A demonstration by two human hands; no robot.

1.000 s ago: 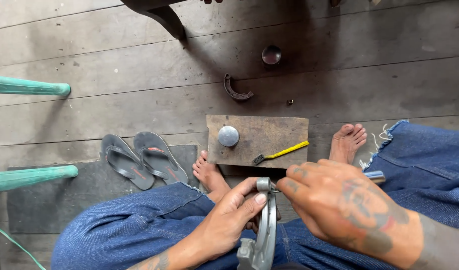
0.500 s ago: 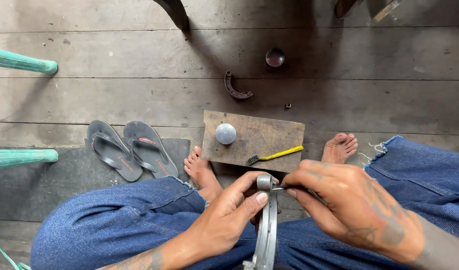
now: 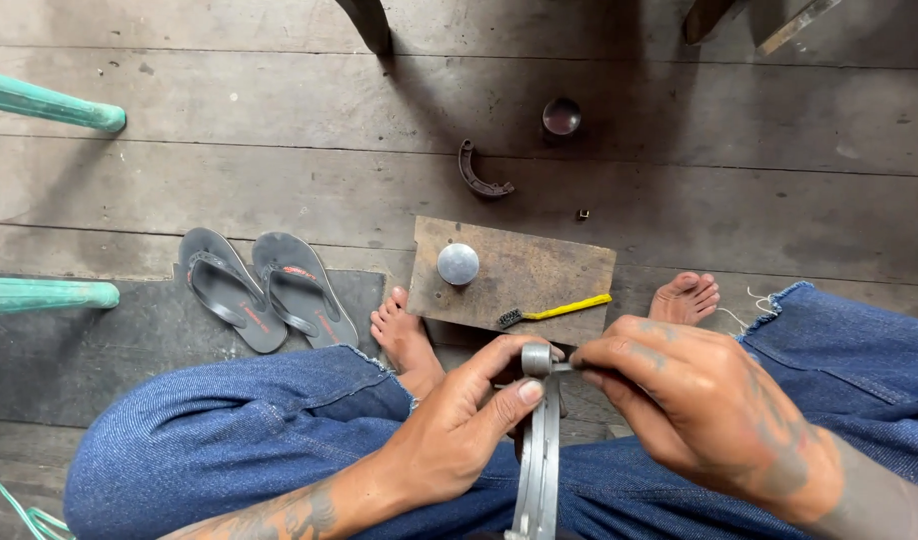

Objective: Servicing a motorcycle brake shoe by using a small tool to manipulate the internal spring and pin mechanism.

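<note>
A grey metal rod-shaped part [image 3: 539, 450] with a ringed top end stands upright between my knees. My left hand [image 3: 459, 420] grips its upper end from the left, thumb pressed against the ring. From the right, my right hand [image 3: 699, 410] pinches something small and thin at the ring; the fingers hide what it is. Just beyond the hands lies a brown wooden board [image 3: 524, 275] on the floor. On the board rest a round silver metal piece [image 3: 458, 264] and a yellow-handled brush [image 3: 559, 311].
Bare feet [image 3: 404, 335] flank the board on a grey plank floor. A pair of grey sandals [image 3: 264, 290] lies to the left. A curved dark metal piece [image 3: 479, 175] and a small round tin [image 3: 561, 116] sit farther off. Green furniture legs [image 3: 49, 100] stand at left.
The view has tilted slightly down and left. Both hands stay on the top of the metal part, with the right fingers shifted a little closer to the ring.
</note>
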